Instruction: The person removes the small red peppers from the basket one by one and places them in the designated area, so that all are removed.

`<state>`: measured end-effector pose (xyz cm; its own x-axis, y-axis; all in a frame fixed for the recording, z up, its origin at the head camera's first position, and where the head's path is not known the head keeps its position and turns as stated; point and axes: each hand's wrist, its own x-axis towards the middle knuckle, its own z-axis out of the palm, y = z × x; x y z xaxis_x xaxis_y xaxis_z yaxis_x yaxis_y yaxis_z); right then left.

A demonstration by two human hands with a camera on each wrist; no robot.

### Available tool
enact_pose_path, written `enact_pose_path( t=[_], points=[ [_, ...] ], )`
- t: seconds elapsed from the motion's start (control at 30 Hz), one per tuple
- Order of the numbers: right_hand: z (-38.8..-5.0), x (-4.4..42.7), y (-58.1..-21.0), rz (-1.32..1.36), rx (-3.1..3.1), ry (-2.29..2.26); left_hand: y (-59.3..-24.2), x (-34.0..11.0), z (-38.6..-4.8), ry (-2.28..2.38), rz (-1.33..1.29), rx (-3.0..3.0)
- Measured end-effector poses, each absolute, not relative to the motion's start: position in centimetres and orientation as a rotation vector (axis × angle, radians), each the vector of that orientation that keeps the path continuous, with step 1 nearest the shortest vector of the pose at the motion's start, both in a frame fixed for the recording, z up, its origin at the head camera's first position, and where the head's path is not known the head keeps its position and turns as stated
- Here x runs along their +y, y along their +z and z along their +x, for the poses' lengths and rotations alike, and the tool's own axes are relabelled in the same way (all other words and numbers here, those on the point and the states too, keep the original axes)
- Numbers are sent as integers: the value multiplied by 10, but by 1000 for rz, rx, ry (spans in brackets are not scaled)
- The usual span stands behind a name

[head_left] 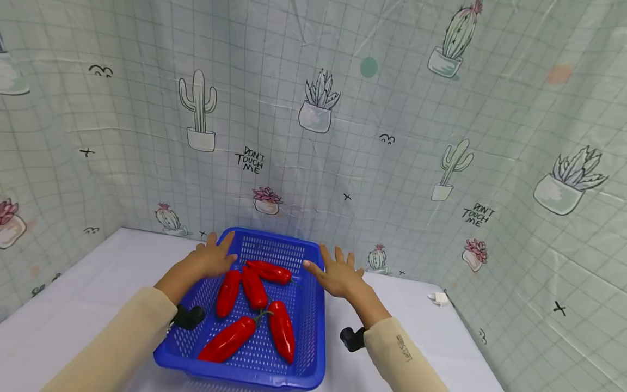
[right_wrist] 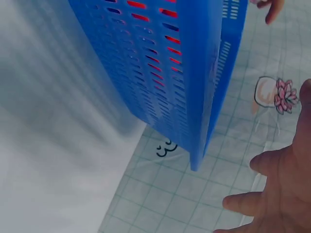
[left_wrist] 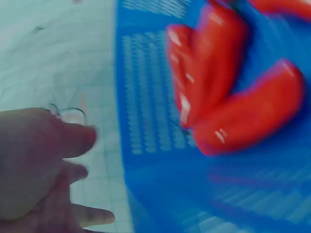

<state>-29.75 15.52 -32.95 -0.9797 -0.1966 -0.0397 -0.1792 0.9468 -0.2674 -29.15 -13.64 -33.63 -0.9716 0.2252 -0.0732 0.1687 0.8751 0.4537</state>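
A blue perforated plastic basket [head_left: 320, 332] holds several glossy red chili peppers [head_left: 226, 342], some with green stems. My left hand [head_left: 211, 260] is over the basket's far left rim, fingers spread, holding nothing. In the left wrist view the left hand [left_wrist: 34, 170] appears beside the basket wall [left_wrist: 150, 170], apart from it; the peppers [left_wrist: 252, 114] are blurred there. By the far right rim, my right hand [head_left: 340, 279] has its fingers fanned out and grips nothing. The right wrist view shows a gap between the right hand [right_wrist: 282, 189] and the basket's rim [right_wrist: 198, 87].
The basket stands on a white tabletop [head_left: 392, 321]. Behind and around it hangs a grid-patterned cloth [head_left: 343, 163] printed with potted cacti. A small white object [head_left: 439, 298] lies near the table's right edge. Dark wrist cameras [head_left: 190, 317] are strapped over the sleeves.
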Motion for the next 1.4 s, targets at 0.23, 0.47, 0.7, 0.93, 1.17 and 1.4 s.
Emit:
enact_pose_path(
  t=[0.23,0.47,0.7,0.93,1.17,1.4],
  points=[
    [-300,162,-333,-383,3074,-386,-352,-155,-296,954,344,2833],
    [-299,164,-336,-463,3082,-466,-367,-171,-303,1273,304,2676],
    [-299,171,-346,-499,3059,-581,-380,-175,-304,1504,309,2443],
    [-303,170,-355,-575,2993,-780,-385,-173,-303,1563,315,2450],
    [-305,164,-346,-666,3020,-869,-379,-163,-303,1582,323,2423],
    [-302,159,-343,-700,2994,-889,-375,-164,-295,1469,342,2438]
  ],
)
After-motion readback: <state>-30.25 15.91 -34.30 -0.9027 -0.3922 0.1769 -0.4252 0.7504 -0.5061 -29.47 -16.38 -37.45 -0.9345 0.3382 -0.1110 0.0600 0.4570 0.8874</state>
